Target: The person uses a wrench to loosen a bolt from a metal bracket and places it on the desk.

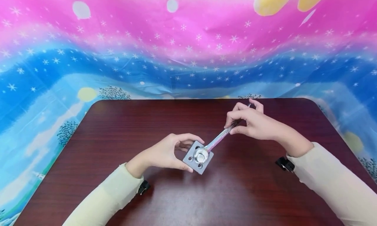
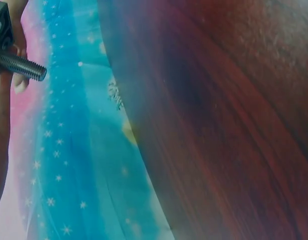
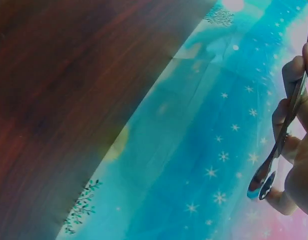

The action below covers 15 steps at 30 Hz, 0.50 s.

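My left hand (image 1: 163,152) holds a grey square metal plate (image 1: 207,163) above the table by its edges, thumb on the near side and fingers on the far side. Holes sit near its corners. A bolt head (image 1: 201,158) shows at the plate's middle, and the ring end of a silver wrench (image 1: 219,138) surrounds it. In the left wrist view the threaded bolt shank (image 2: 24,66) sticks out from the plate. Up and to the right, my right hand (image 1: 253,121) pinches the wrench's handle between thumb and fingers. The wrench's forked end (image 3: 261,185) appears in the right wrist view.
Beneath both hands lies a dark red-brown wooden table (image 1: 141,118) with rounded far corners. A pink and blue printed cloth (image 1: 176,56) hangs behind it and along its sides. Small black devices (image 1: 285,164) are worn under both wrists.
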Tool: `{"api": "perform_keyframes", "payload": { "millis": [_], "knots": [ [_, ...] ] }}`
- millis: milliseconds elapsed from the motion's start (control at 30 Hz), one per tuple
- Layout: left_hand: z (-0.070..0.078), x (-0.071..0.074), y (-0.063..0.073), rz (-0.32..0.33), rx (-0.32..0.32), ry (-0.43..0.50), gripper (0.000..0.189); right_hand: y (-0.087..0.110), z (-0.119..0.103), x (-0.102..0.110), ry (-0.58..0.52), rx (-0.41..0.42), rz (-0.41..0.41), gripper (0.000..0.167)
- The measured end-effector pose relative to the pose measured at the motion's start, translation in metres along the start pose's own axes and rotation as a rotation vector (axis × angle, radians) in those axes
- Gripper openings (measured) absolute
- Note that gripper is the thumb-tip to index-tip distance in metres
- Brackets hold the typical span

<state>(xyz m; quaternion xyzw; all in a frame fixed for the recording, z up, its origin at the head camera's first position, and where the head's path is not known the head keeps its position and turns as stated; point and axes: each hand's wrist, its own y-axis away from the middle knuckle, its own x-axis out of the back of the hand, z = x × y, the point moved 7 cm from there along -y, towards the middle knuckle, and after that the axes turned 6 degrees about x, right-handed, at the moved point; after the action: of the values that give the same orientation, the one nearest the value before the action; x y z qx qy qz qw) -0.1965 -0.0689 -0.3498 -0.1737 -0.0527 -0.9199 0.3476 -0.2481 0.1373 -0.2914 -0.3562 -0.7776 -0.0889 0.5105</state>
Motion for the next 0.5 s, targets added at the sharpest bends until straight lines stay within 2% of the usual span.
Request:
{"api": "perform_keyframes", "payload": {
  "millis": [233,500],
  "knots": [
    [-0.006,-0.019,-0.006,-0.183,0.043,-0.004,0.073,-0.019,-0.005,-0.006,-0.01,0.061,-0.078,0.027],
    [-0.013,-0.033,-0.011,-0.301,0.102,0.018,0.073,-0.028,-0.013,-0.016,0.001,0.111,-0.168,0.028]
  ]
}}
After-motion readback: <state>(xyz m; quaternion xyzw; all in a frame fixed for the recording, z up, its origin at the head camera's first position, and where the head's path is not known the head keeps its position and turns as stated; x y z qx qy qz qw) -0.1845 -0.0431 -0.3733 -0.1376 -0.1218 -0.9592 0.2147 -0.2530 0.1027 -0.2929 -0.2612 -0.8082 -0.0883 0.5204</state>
